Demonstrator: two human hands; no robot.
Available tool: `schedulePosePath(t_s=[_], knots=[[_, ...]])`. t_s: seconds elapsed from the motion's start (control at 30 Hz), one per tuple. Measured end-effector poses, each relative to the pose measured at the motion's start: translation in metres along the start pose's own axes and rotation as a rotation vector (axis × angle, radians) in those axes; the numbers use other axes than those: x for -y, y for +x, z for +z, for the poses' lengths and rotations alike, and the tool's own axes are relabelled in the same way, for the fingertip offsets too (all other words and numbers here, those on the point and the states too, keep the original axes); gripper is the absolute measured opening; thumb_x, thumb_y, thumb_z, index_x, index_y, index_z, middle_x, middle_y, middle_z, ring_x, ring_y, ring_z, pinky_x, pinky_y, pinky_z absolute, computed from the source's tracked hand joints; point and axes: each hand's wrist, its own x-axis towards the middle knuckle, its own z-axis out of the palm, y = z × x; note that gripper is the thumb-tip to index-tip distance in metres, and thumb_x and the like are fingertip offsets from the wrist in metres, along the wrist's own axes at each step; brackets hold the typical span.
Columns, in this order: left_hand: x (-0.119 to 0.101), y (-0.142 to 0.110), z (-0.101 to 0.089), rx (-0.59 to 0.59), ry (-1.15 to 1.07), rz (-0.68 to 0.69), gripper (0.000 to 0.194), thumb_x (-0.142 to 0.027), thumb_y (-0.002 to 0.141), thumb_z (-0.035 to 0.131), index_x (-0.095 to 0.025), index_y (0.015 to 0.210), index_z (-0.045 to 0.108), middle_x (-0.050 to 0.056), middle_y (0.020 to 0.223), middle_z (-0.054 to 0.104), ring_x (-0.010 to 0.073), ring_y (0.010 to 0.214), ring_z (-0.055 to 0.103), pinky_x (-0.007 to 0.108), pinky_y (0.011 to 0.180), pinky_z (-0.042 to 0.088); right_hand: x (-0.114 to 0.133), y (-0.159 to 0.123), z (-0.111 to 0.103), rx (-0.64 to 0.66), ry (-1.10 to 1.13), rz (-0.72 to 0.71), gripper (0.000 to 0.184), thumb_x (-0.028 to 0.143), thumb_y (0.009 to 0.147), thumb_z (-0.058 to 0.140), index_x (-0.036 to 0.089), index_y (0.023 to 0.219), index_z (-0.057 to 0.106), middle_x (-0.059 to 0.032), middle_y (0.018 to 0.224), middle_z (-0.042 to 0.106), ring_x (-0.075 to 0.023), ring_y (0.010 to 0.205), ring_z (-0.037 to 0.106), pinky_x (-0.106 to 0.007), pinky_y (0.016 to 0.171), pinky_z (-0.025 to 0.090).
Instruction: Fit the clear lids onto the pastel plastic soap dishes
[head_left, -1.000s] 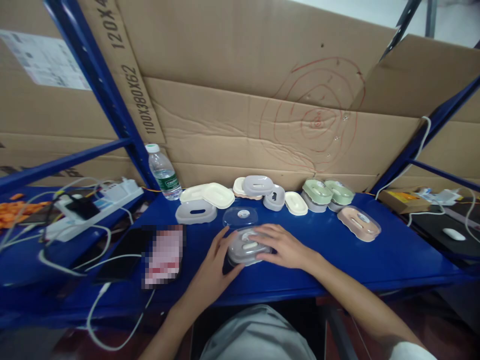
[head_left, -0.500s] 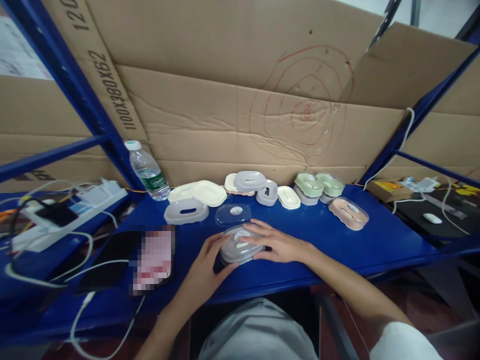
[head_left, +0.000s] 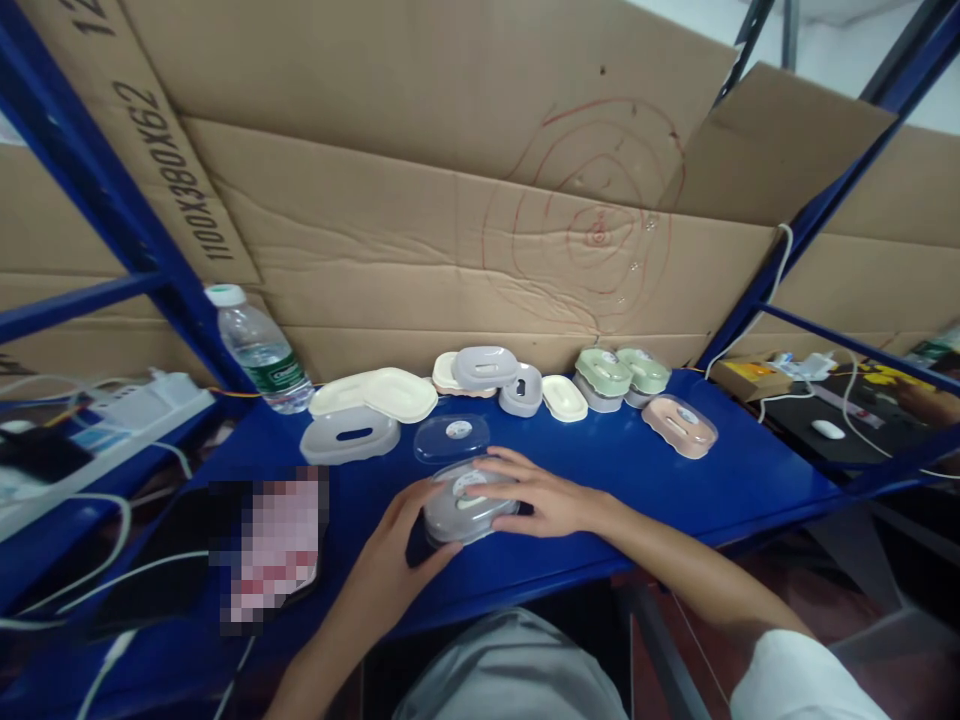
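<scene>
Only the view has shifted since the earlier frame, so that the objects appear farther left, while both hands keep nearly the same place around the oblong grey plastic box with a clear cover. The left hand is curved around the left end of this box, with its fingers at the far side and its thumb at the near side, so it is grasping. The right hand grasps the right end, with its fingers laid over the cover and its thumb near the front edge. The box is thus between the two hands, at the front of the blue worktop, and I cannot tell if its base is fully resting. Its long axis runs roughly from left hand to right hand, with the right end slightly farther from the person; neither hand is nearer, because both touch it. Just behind the box lies a loose clear plastic lid with a white round label. Farther back stand a grey oval tray with a slot, cream oval pieces and green-topped boxes.
</scene>
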Motion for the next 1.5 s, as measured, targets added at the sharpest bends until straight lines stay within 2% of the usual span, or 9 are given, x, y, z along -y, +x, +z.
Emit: schedulePosePath(t_s=[0.17,0.3,0.47,0.67,0.87,1.1,1.3,1.43,1.5], knots=[[0.003,-0.001,0.001,0.027,-0.021,-0.014,0.064,-0.039,0.091,0.074,-0.032,0.148,0.048,0.009,0.15,0.059,0.0314,0.137,0.061,0.052,0.115,0.051,0.001,0.002,0.004,0.044,-0.113,-0.039,0.056,0.039,0.109,0.053,0.016,0.16,0.044,-0.018,0.165,0.044,-0.0228,0.16,0.028,-0.051,0.133,0.018],[0.004,0.0,0.002,0.036,-0.038,-0.031,0.057,-0.04,0.089,0.076,-0.033,0.142,0.053,0.008,0.148,0.06,0.031,0.136,0.062,0.052,0.113,0.052,0.007,-0.001,0.006,0.058,-0.209,-0.059,0.059,0.047,0.105,0.059,0.019,0.156,0.05,-0.0168,0.163,0.046,-0.0255,0.16,0.028,-0.053,0.133,0.017],[0.004,0.001,0.005,0.068,-0.015,0.004,0.059,-0.035,0.092,0.073,-0.036,0.146,0.048,0.006,0.152,0.059,0.0289,0.138,0.061,0.05,0.115,0.052,0.008,-0.01,0.005,0.022,-0.163,0.004,0.063,0.046,0.102,0.064,0.02,0.157,0.05,-0.016,0.167,0.041,-0.0274,0.16,0.027,-0.053,0.132,0.022],[-0.004,0.0,0.004,0.119,0.034,0.036,0.065,-0.035,0.099,0.066,-0.038,0.157,0.038,0.006,0.163,0.048,0.0282,0.148,0.051,0.049,0.119,0.047,0.001,-0.019,0.012,-0.075,-0.075,0.075,0.069,0.049,0.098,0.07,0.019,0.157,0.05,-0.0168,0.166,0.041,-0.0289,0.161,0.024,-0.051,0.13,0.027],[-0.009,-0.001,0.001,0.147,0.051,0.0,0.062,-0.037,0.101,0.064,-0.037,0.158,0.04,0.007,0.165,0.045,0.0278,0.151,0.047,0.047,0.122,0.043,0.002,-0.021,0.016,-0.046,-0.065,0.131,0.071,0.044,0.097,0.073,0.021,0.159,0.047,-0.0166,0.173,0.027,-0.0318,0.164,0.013,-0.052,0.129,0.029],[-0.011,0.0,0.002,0.153,0.034,0.01,0.062,-0.037,0.102,0.062,-0.038,0.159,0.038,0.006,0.166,0.042,0.0278,0.151,0.046,0.047,0.123,0.043,0.006,-0.029,0.018,-0.042,-0.15,0.149,0.069,0.043,0.1,0.069,0.022,0.161,0.044,-0.0167,0.174,0.026,-0.0328,0.164,0.012,-0.055,0.128,0.03],[-0.017,-0.001,-0.001,0.187,0.015,0.011,0.06,-0.033,0.1,0.065,-0.037,0.155,0.043,0.008,0.161,0.045,0.0294,0.146,0.051,0.048,0.12,0.046,-0.003,-0.039,0.023,-0.116,-0.052,0.146,0.08,0.04,0.093,0.079,0.03,0.163,0.041,-0.0134,0.173,0.03,-0.0335,0.162,0.019,-0.057,0.127,0.032],[-0.014,-0.002,0.0,0.194,0.02,0.005,0.063,-0.035,0.1,0.065,-0.037,0.157,0.04,0.008,0.164,0.042,0.0304,0.149,0.048,0.051,0.122,0.043,-0.002,-0.039,0.027,-0.131,-0.016,0.177,0.077,0.04,0.093,0.078,0.031,0.161,0.043,-0.0111,0.173,0.03,-0.0313,0.162,0.024,-0.054,0.129,0.031],[-0.012,-0.002,0.002,0.195,0.02,0.008,0.064,-0.036,0.099,0.066,-0.037,0.158,0.039,0.009,0.165,0.041,0.0309,0.15,0.047,0.052,0.123,0.043,0.002,-0.038,0.027,-0.119,-0.009,0.216,0.075,0.04,0.096,0.075,0.031,0.162,0.042,-0.0108,0.175,0.026,-0.0304,0.161,0.024,-0.052,0.129,0.031]])
